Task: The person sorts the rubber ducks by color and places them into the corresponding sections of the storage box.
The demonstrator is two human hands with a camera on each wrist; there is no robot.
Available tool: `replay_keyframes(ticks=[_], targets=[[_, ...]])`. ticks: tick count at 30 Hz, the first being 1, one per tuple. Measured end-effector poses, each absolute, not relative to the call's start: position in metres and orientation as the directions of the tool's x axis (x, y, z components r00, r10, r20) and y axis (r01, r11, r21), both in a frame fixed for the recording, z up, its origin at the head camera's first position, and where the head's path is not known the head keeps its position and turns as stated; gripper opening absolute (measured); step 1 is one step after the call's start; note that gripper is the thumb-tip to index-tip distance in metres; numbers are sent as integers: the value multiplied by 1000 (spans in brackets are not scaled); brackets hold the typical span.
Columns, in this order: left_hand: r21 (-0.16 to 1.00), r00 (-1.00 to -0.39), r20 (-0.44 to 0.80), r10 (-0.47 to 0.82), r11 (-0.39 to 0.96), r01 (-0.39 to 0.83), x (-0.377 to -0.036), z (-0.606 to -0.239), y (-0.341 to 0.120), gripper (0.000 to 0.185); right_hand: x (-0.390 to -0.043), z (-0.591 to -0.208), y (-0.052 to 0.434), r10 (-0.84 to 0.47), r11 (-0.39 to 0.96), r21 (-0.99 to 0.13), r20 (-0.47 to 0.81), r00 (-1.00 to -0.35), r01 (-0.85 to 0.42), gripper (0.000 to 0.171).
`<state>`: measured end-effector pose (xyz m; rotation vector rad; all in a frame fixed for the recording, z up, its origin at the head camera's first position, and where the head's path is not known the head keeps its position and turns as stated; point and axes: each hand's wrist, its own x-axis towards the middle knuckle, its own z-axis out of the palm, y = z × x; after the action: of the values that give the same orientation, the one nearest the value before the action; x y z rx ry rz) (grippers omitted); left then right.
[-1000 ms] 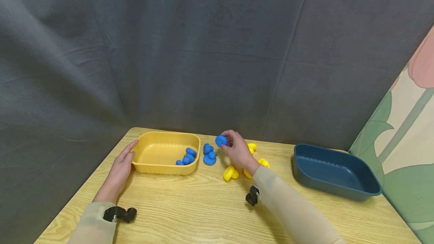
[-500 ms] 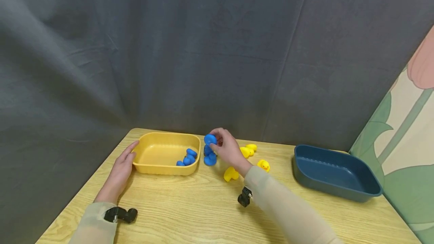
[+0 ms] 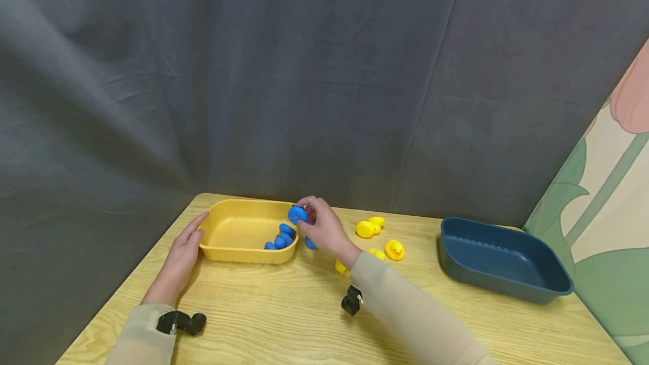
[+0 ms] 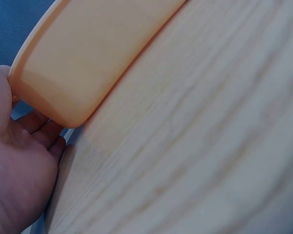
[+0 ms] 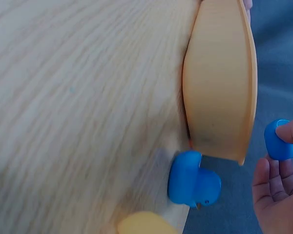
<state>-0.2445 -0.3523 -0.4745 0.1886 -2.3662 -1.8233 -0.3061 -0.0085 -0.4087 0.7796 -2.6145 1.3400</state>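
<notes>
Near: beige sleeves (image 3: 405, 311), a black clip (image 3: 182, 322) at each wrist. Bench (image 3: 263, 311) = pale wood, long wavy grain. L hand (image 3: 181, 252) rests agst the left end of the yel. bin (image 3: 238, 254), fingers fairly straight, no pinch. Bin = smooth plastic, rounded corners, thin lip. R hand (image 3: 323, 225) grip: thumb + fingers pinching the held duck (image 3: 297, 214), blue, glossy, round, flat base twd head cam. It's up by the bin's right rim, higher than the lip; can't tell if it's over the inside. Yel. ducks (image 3: 394, 250) right of R hand, same rounded build, some upright, some tipped. Dk bin (image 3: 487, 282): matching shape, navy. Behind: grey curtain (image 3: 304, 72), soft folds; floral cloth (image 3: 603, 224) at far right.

Hard to see: sleeves cut off at bottom; R arm covers parts of the nearer yel. ducks; loose blue duck (image 5: 190, 180) mostly behind R hand from head, clear in R wrist view, just beside the bin. Bin ducks (image 3: 280, 240), blue, bunched at right end, overlap, hard to count.

Room: wide bare wood in front of yel. bin; more btwn yel. ducks & dk bin. Yel. bin's back near bench's far edge, curtain close behind; dk bin near right edge.
</notes>
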Motion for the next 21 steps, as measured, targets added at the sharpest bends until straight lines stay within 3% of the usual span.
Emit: replay_keyframes(ticks=[21], targets=[[967,-983,43,-181,253,-4,-244,-477,-353,58,-307,-416,-24,-457,451,-736,294,-839,-504,39]])
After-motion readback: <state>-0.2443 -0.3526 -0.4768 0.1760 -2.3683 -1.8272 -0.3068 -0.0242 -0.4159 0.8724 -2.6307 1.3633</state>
